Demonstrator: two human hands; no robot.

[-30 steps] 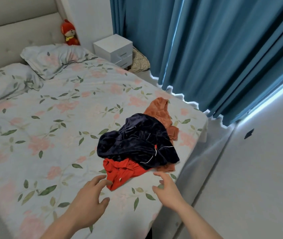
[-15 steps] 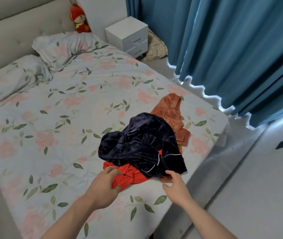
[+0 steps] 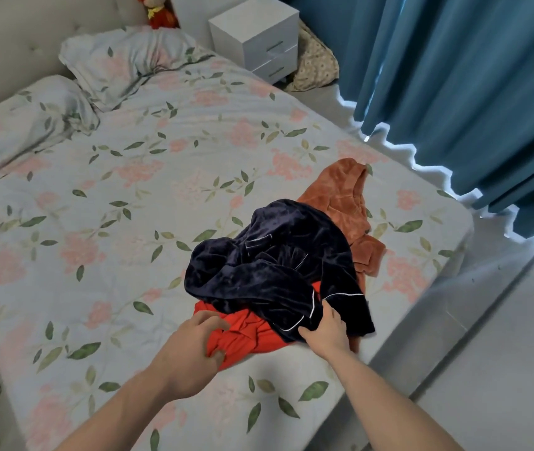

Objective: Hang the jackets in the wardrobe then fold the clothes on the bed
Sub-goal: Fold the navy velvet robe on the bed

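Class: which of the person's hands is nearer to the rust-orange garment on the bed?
Right. The right hand pinches the navy garment's hem, close beside the rust-orange garment. The left hand grips the red garment on the pile's opposite side, farther away.

Both bare forearms reaching forward from the near edge, left hand point(image 3: 190, 349) with fingers curled, thumb and fingers pinching the red cloth point(image 3: 246, 336), right hand point(image 3: 327, 332) farther right, fingers closed on the hem of the navy garment point(image 3: 272, 271).
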